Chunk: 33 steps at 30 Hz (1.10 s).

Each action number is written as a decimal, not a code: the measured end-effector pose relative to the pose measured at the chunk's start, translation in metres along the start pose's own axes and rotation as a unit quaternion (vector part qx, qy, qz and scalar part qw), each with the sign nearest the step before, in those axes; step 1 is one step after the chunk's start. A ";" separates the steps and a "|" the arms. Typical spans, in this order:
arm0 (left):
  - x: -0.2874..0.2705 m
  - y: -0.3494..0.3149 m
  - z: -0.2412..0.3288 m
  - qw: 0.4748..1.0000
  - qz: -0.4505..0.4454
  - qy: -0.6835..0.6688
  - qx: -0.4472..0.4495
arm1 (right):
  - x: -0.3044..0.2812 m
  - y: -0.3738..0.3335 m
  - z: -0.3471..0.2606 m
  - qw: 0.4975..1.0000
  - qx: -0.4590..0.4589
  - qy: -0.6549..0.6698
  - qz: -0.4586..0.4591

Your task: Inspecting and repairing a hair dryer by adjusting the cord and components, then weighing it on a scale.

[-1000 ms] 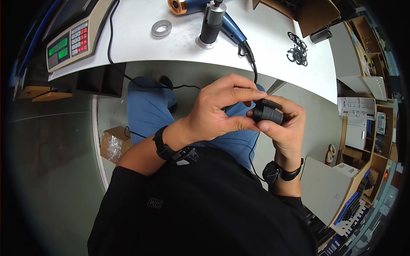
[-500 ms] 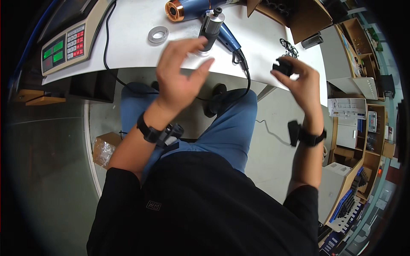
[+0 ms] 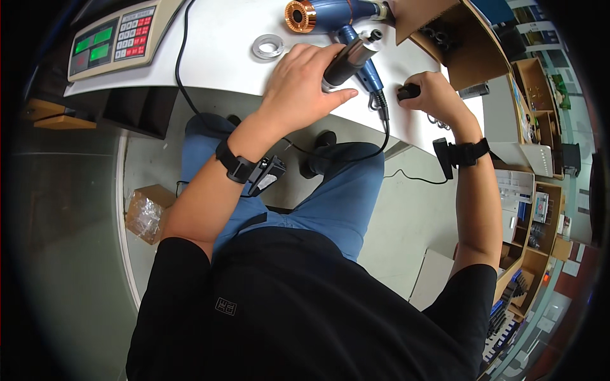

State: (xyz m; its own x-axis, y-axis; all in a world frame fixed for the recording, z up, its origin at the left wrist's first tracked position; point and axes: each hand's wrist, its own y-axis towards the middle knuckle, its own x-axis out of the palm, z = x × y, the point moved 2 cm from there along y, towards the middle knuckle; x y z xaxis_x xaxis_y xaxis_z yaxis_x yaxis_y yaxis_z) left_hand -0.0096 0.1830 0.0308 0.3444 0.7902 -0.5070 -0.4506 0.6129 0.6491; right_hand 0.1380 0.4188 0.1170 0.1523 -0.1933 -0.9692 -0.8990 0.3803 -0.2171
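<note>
The white tabletop [image 3: 222,57] spans the upper part of your view; at its far right stands the open box [image 3: 480,51], with dark pieces inside; the scale [image 3: 117,47] sits at its left end, its green displays lit; the blue dryer [image 3: 330,16], copper-coloured at one end, lies beyond your hands, its handle running back towards you behind the cylinder; on the floor, to the left of your legs, is a small carton [image 3: 162,193] with clear plastic in it; your left hand [image 3: 298,92] has its fingers curled around the far side of the cylinder [image 3: 348,62], with the thumb stretched out past the lower end; your right hand [image 3: 438,98] is over the right part of the tabletop, near the box, its fingers pinching the black part, though their tips are partly hidden; the cylinder, black below and silver above, is tilted, its top leaning away from you and to the right; you cannot tell whether its lower end touches the tabletop; the grey ring [image 3: 257,51] lies flat just beyond your left hand, to the left of the cylinder; the black part [image 3: 408,92] shows at the left side of your right hand, to the right of the dryer's handle, and whether it rests on the tabletop cannot be told.
</note>
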 end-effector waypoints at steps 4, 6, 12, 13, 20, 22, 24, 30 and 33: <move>0.001 -0.001 -0.001 0.999 -0.012 -0.032 -0.036 | -0.001 0.003 -0.003 1.000 0.018 0.002 -0.024; 0.000 -0.001 -0.002 0.999 -0.013 -0.026 -0.033 | -0.001 0.004 -0.003 0.999 0.025 -0.003 -0.029; 0.000 0.000 0.000 0.998 -0.024 -0.027 -0.043 | -0.004 0.001 -0.003 0.999 -0.001 -0.019 -0.027; 0.001 0.001 0.002 0.998 -0.031 -0.030 -0.047 | -0.006 -0.002 -0.002 1.000 -0.003 -0.018 -0.024; 0.001 -0.003 -0.007 0.997 -0.014 -0.035 -0.063 | -0.044 -0.018 -0.042 0.991 -0.050 0.098 0.072; 0.002 -0.003 -0.010 0.998 -0.023 -0.025 -0.059 | -0.041 -0.013 -0.057 0.977 -0.078 0.185 0.075; 0.002 -0.004 -0.009 0.998 -0.025 -0.018 -0.062 | -0.027 -0.007 -0.084 0.982 -0.065 0.170 0.046; 0.002 -0.004 -0.003 0.997 -0.018 -0.008 -0.075 | -0.005 0.016 -0.111 0.983 -0.031 0.178 0.005; 0.003 -0.005 -0.001 0.997 -0.013 0.003 -0.080 | 0.001 0.022 -0.110 0.963 -0.067 0.259 0.018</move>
State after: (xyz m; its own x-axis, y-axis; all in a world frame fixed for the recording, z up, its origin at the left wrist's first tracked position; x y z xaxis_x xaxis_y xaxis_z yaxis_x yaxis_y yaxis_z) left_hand -0.0073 0.1825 0.0257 0.3539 0.7733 -0.5261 -0.5671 0.6247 0.5368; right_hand 0.0727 0.3272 0.1241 -0.0739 -0.6203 -0.7809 -0.9501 0.2818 -0.1339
